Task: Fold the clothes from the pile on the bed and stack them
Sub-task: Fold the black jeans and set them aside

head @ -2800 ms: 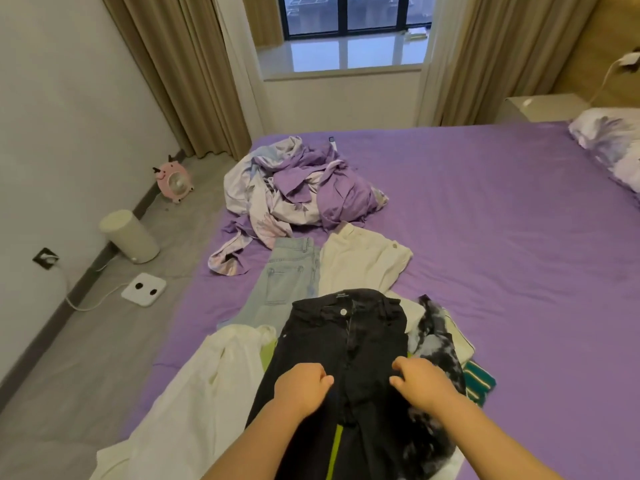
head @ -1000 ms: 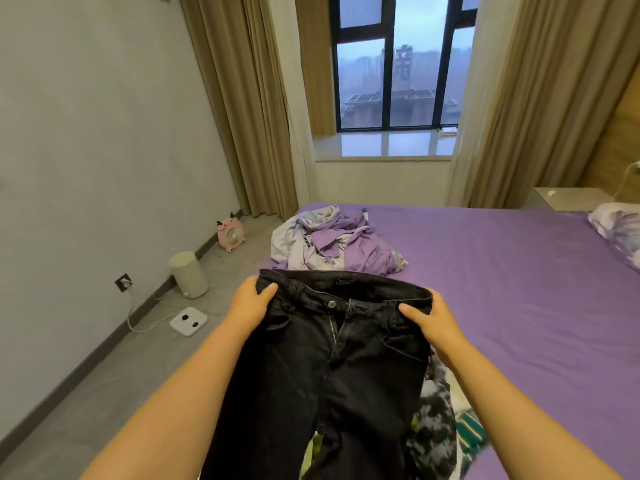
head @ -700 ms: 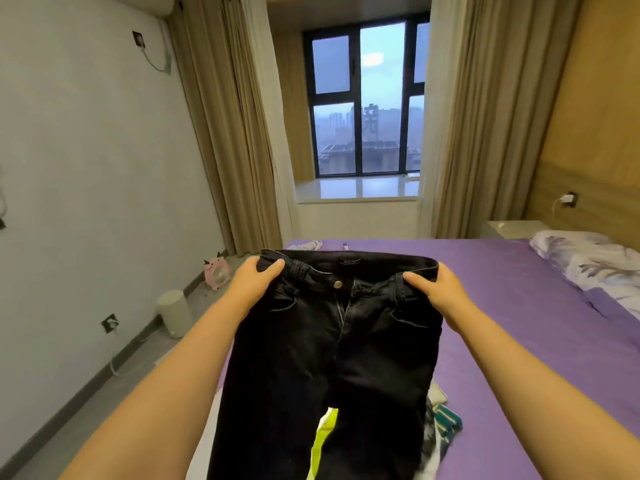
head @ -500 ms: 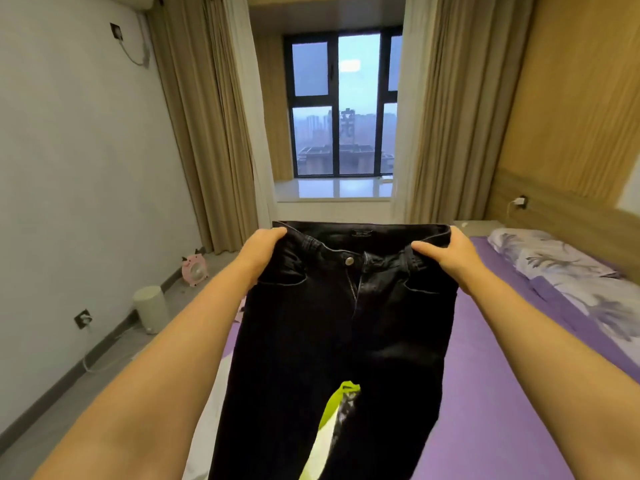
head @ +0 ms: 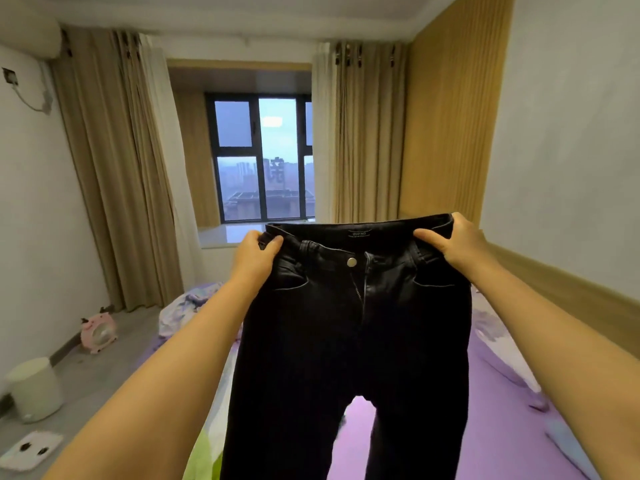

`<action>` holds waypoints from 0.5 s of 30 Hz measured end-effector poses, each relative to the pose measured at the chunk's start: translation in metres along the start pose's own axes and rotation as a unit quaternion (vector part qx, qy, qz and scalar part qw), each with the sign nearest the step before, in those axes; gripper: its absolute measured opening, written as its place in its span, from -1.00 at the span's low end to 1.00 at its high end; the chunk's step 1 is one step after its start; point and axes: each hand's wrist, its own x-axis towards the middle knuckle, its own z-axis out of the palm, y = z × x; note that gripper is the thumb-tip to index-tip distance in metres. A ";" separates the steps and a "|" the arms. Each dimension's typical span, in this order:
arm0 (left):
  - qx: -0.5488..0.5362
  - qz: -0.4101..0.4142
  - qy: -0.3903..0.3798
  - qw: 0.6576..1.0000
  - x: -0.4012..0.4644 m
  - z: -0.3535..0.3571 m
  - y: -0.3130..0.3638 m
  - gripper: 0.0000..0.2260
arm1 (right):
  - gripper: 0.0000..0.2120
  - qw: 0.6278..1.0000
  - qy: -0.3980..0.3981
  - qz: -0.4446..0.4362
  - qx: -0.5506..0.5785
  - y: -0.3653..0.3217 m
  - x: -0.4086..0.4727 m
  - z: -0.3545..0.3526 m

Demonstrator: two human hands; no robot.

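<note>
My left hand (head: 255,255) and right hand (head: 453,241) pinch the black denim jeans' (head: 349,341) waistband corners; legs probably hang even, so I'd fold lengthwise.

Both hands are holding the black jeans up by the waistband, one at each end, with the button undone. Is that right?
Not quite: the head view shows the silver button fastened at the waistband. The rest holds: the left hand and right hand each have a grip on one end of the black jeans waistband, holding them up.
</note>
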 end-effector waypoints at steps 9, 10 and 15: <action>0.121 -0.043 -0.054 0.990 -0.003 0.135 0.003 -0.64 | -0.41 0.995 -0.047 0.011 -0.092 0.100 0.045 -0.064; 0.135 -0.052 -0.057 0.988 -0.003 0.156 0.000 -0.64 | -0.38 0.993 -0.060 0.020 -0.103 0.118 0.052 -0.069; 0.200 -0.108 -0.060 0.972 -0.014 0.239 -0.040 -0.61 | -0.27 0.983 -0.152 0.063 -0.077 0.214 0.071 -0.059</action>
